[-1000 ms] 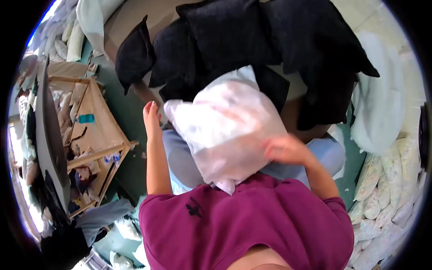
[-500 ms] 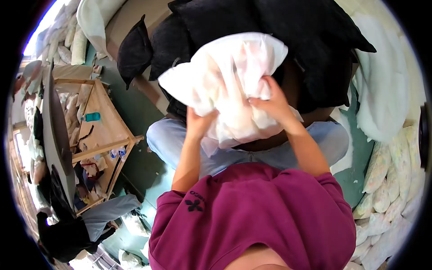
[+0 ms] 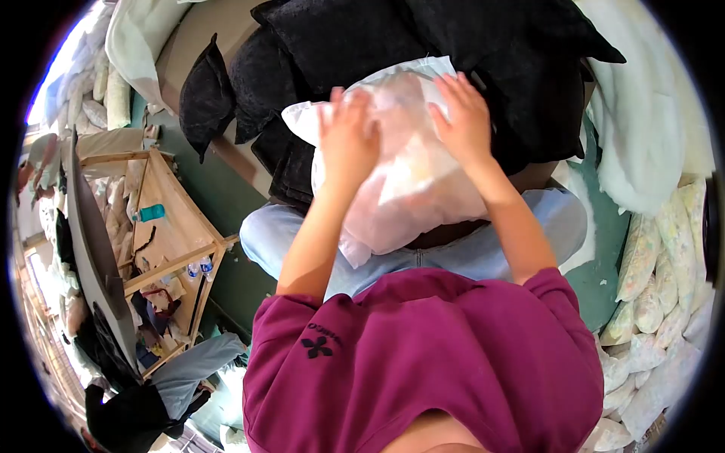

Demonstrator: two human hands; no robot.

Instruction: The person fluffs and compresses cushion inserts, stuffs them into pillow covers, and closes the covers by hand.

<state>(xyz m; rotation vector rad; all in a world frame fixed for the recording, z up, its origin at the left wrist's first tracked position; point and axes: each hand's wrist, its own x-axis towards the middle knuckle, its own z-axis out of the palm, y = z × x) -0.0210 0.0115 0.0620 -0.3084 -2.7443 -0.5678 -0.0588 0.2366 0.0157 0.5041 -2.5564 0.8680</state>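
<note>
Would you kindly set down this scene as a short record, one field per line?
Left hand: open, over the left part of the white cushion, slightly blurred
Right hand: open, at the white cushion's upper right
Black cushions: piled just beyond the white cushion
Wooden structure: off to the left, with a teal object
Pale bundles: heaped at the right
</note>
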